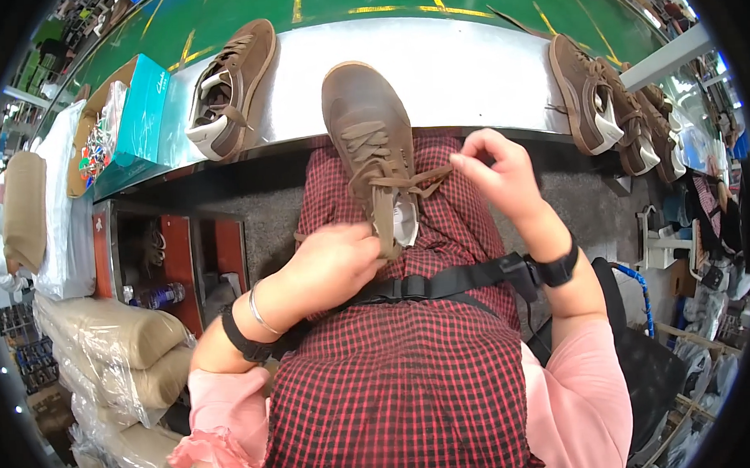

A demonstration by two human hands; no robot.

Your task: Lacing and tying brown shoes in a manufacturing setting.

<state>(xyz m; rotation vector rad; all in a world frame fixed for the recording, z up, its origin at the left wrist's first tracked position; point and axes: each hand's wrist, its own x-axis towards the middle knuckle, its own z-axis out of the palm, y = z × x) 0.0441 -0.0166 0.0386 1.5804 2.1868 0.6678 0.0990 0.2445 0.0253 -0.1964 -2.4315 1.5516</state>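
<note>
A brown lace-up sneaker (364, 101) lies toe-away over the near edge of the metal bench, its heel end above my lap. Its laces criss-cross the front, and a white lining shows at the opening. My left hand (339, 259) is closed at the left side of the heel opening, gripping the shoe there; its fingertips are partly hidden and slightly blurred. To the right of the shoe, my right hand (501, 172) is raised, thumb and forefinger pinched on the end of a brown shoelace (423, 180). That lace stretches sideways from the shoe's upper eyelets.
On the metal bench (468, 63) stand another brown sneaker (233, 90) at left and several more (585, 95) at right. A teal box (139, 110) with small colourful items sits at the left end. Plastic-wrapped beige bundles (116, 337) are stacked beside me.
</note>
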